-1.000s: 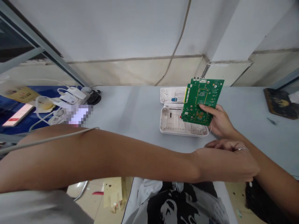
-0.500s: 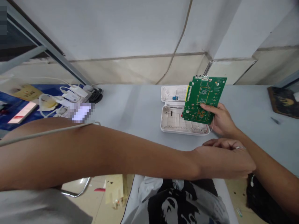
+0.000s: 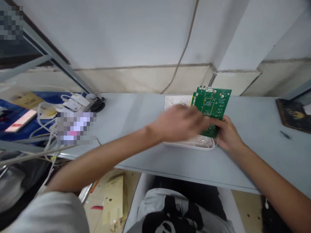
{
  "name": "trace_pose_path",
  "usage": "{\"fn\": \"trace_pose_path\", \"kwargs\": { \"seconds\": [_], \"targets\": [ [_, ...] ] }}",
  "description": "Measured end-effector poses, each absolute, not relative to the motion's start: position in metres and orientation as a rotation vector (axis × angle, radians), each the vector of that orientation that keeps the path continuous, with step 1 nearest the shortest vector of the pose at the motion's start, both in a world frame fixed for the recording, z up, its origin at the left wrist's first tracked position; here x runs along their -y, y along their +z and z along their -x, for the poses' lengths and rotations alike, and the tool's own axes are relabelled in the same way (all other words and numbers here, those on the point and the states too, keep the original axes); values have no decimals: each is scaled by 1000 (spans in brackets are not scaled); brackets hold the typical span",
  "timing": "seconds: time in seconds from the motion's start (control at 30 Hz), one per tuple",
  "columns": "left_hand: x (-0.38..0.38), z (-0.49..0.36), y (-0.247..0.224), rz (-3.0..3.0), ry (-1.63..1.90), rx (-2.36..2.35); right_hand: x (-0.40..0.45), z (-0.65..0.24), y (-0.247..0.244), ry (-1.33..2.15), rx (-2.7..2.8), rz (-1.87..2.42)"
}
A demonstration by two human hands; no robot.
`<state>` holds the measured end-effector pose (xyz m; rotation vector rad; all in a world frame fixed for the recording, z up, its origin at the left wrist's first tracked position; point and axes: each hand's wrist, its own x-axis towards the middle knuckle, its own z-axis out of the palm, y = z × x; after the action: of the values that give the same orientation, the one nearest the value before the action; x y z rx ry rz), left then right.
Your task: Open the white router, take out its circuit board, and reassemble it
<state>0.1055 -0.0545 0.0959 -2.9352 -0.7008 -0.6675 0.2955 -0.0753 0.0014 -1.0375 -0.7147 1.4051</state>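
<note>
A green circuit board (image 3: 216,102) is tilted upright above a white plastic case (image 3: 194,144), its lower right edge gripped by my right hand (image 3: 227,131) with the thumb across its face. My left hand (image 3: 182,123) is smeared by motion in front of the case and overlaps the board's lower left part. Its fingers are too blurred to show whether they hold anything or touch the board. Behind it, part of the case's open lid (image 3: 177,99) shows. A thin wire runs beside my right hand down to the case.
At the left are white chargers and cables (image 3: 77,102), a lit phone (image 3: 77,127) and a blue mat (image 3: 58,94). A small dark pointed object (image 3: 285,134) and a dark wooden board (image 3: 295,113) lie at the right. The grey table's (image 3: 136,158) front edge is close to my lap.
My left hand has swung from near my right forearm, leftward and forward, to the front of the board and case. My right hand keeps holding the circuit board.
</note>
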Motion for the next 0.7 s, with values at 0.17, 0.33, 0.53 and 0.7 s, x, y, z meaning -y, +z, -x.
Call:
{"fn": "trace_pose_path", "kwargs": {
  "seconds": [0.17,0.33,0.53,0.7],
  "targets": [
    [-18,-58,43,2571,-1220,1254,70,-291,-3,1394,718,1003],
    [-28,-44,6,2861,-1077,1005,69,-287,-1,1319,794,978],
    [-25,-41,-3,3139,-954,762,79,-293,-5,956,1135,1084],
    [-27,-44,-9,3251,-1033,873,84,-294,-6,431,1651,1078]
  ]
}}
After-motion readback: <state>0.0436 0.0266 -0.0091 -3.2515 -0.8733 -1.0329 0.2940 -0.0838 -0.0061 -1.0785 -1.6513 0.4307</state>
